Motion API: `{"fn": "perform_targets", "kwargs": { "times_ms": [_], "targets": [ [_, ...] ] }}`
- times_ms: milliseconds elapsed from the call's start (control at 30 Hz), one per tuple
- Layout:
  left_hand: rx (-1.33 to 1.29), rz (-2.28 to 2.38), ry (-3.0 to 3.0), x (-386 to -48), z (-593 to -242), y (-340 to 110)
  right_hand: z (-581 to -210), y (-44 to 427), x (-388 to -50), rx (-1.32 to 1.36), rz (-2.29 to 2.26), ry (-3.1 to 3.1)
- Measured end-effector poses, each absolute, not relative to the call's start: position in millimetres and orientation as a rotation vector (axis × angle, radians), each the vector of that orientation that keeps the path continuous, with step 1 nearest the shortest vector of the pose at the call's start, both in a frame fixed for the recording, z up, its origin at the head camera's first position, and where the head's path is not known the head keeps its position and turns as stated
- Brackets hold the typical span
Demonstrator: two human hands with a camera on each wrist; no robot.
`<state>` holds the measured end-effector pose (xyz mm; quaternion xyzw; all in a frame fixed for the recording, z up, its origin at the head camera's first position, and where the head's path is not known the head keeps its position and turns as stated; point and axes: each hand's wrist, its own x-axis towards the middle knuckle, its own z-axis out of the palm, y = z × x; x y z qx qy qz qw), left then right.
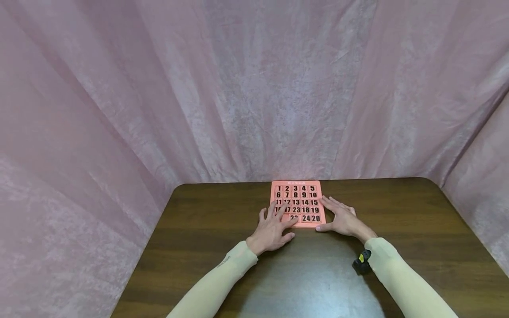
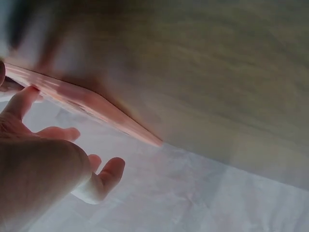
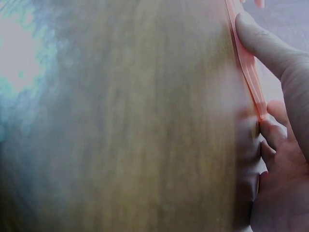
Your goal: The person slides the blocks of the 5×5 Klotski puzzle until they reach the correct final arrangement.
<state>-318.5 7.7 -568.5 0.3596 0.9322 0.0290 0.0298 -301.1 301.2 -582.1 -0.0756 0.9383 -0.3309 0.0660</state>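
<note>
A pink number sliding puzzle [image 1: 296, 195] lies flat near the table's far edge, its black-numbered tiles in rows. My left hand [image 1: 269, 233] spreads over its lower left, with a fingertip touching the tile marked 22 [image 1: 293, 217] in the bottom row. Part of that row and the left column is hidden under the fingers. At the lower right corner, my right hand [image 1: 344, 221] holds the frame between thumb and fingers. In the right wrist view, the thumb [image 3: 260, 41] rests against the pink edge [image 3: 247, 63].
The brown wooden table [image 1: 214, 207] shows a bright reflection toward the front. Pink velvety curtains [image 1: 278, 88] hang behind and at both sides. A black device [image 1: 361, 263] with a yellow mark is at the right wrist.
</note>
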Motion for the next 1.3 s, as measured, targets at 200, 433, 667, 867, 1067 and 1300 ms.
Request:
{"fn": "perform_targets", "kwargs": {
  "times_ms": [200, 433, 667, 867, 1067, 1300],
  "targets": [
    [1.056, 0.079, 2.887, -317.1, -567.9, -1.3, -584.1, 302.3, -300.7, -0.258, -0.995, 2.845],
    [1.129, 0.112, 2.855, -315.7, -571.2, 7.7, -587.8, 301.0, -300.6, -0.256, -1.011, 2.837],
    [1.086, 0.118, 2.876, -317.7, -573.9, 0.0, -584.7, 298.7, -300.8, -0.244, -0.995, 2.837],
    [1.064, 0.191, 2.88, -320.9, -575.1, -7.8, -582.2, 299.8, -302.3, -0.234, -0.971, 2.847],
    [1.049, 0.223, 2.865, -329.9, -569.2, 8.2, -581.8, 300.5, -301.1, -0.223, -0.97, 2.845],
    [0.972, 0.043, 2.872, -348.7, -566.3, 26.7, -584.6, 300.2, -302.7, -0.237, -1.005, 2.834]
  ]
}}
